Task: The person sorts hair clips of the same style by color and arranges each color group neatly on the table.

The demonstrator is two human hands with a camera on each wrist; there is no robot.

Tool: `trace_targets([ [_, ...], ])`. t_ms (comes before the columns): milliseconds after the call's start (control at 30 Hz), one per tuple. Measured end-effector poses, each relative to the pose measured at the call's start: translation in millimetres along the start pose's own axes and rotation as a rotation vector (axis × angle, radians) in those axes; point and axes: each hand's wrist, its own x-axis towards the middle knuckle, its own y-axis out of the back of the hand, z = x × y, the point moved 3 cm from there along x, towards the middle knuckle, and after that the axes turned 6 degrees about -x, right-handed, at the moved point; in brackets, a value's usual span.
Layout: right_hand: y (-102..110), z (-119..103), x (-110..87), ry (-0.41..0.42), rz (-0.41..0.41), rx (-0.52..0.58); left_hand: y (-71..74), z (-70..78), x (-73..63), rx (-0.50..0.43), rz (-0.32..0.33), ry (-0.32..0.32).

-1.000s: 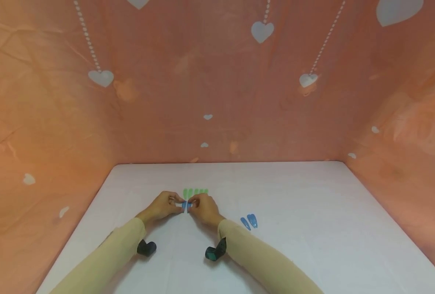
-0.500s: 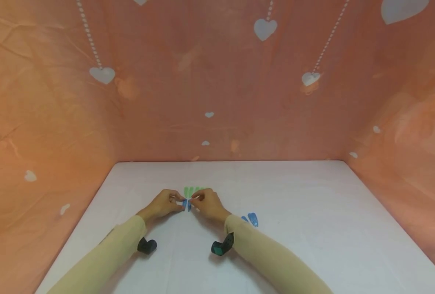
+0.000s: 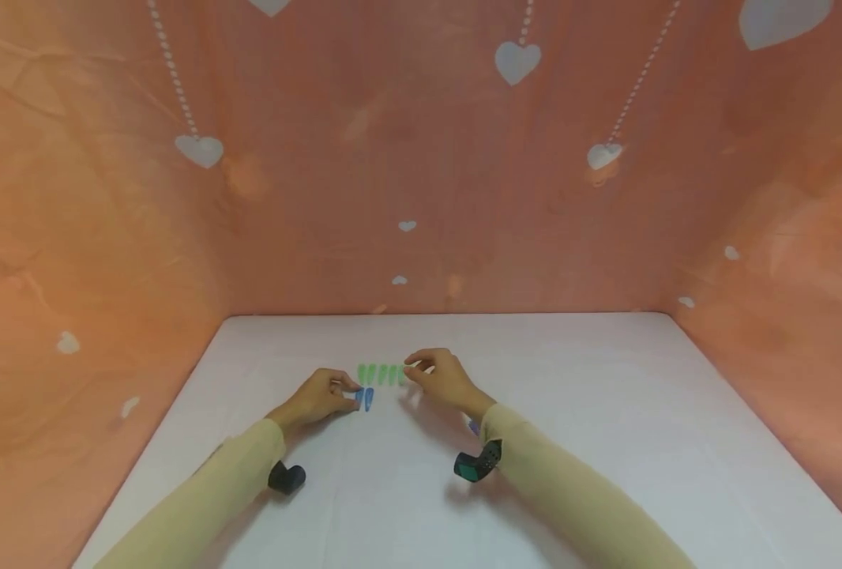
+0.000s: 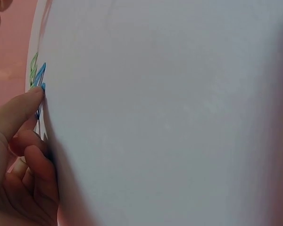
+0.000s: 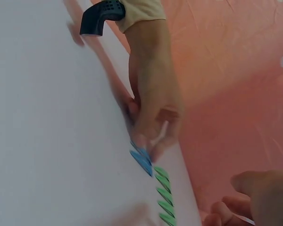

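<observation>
Two blue snap hair clips lie side by side just below a row of several green snap hair clips (image 3: 381,374). My left hand (image 3: 317,395) pinches the left blue clip (image 3: 358,397) at its ends, between thumb and forefinger; its fingers partly cover it. The right blue clip (image 3: 369,399) lies free beside it. My right hand (image 3: 445,385) hovers near the right end of the green row, fingers loosely bent and holding nothing. In the right wrist view the two blue clips (image 5: 142,162) slant beside the green ones (image 5: 165,195).
Another blue clip (image 3: 473,427) shows partly from behind the right sleeve (image 3: 563,482). All lies on a white table (image 3: 606,379), with an orange cloth (image 3: 321,197) printed with pale hearts around it. A black wrist camera (image 3: 478,462) hangs below the right forearm.
My right hand has let go of the right blue clip and moved right and up, uncovering the green row. Its forearm now covers most of the loose blue clips. The left hand stays put.
</observation>
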Motion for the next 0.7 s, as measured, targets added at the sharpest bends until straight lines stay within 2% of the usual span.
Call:
trace_targets([
  [233, 21.2, 2.4, -8.7, -0.008, -0.002, -0.025, 2.1, -1.8, 1.9, 0.026, -0.006, -0.014],
  [400, 32.9, 4.5, -13.1, 0.021, -0.027, -0.058, 4.9, 0.1, 2.3, 0.011, -0.026, 0.006],
  [467, 37.1, 5.9, -15.2, 0.034, -0.032, -0.063, 5.1, 0.7, 2.6, 0.012, -0.033, -0.004],
  [700, 46.6, 25.2, -32.2, 0.07, -0.083, -0.067, 2.0, 0.3, 2.8, 0.024, -0.025, -0.014],
])
